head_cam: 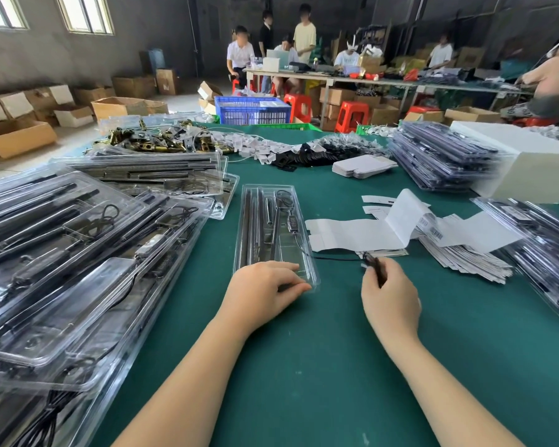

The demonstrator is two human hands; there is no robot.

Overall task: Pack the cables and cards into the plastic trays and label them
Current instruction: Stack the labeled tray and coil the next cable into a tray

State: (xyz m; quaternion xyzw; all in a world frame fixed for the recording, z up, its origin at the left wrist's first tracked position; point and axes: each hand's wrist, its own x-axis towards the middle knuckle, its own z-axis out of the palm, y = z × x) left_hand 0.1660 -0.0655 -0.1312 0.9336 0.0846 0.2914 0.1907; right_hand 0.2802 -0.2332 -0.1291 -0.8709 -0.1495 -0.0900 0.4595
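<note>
A clear plastic tray [255, 201] lies lengthwise on the green table, holding black rods and a black cable [299, 245] with an inline controller. My left hand [262, 290] rests on the tray's near end with its fingers laid over the rim. The cable runs out of the tray to the right, and my right hand [389, 296] pinches its plug end between fingertips. White folded cards [352, 233] and barcode labels [433, 229] lie just beyond my right hand.
Filled clear trays [78, 253] are heaped at the left, more stacks [439, 156] at the back right and right edge. Brass fittings [149, 140], white tags and black clips lie across the far table. A white box [530, 169] stands at the right. People work at a distant table.
</note>
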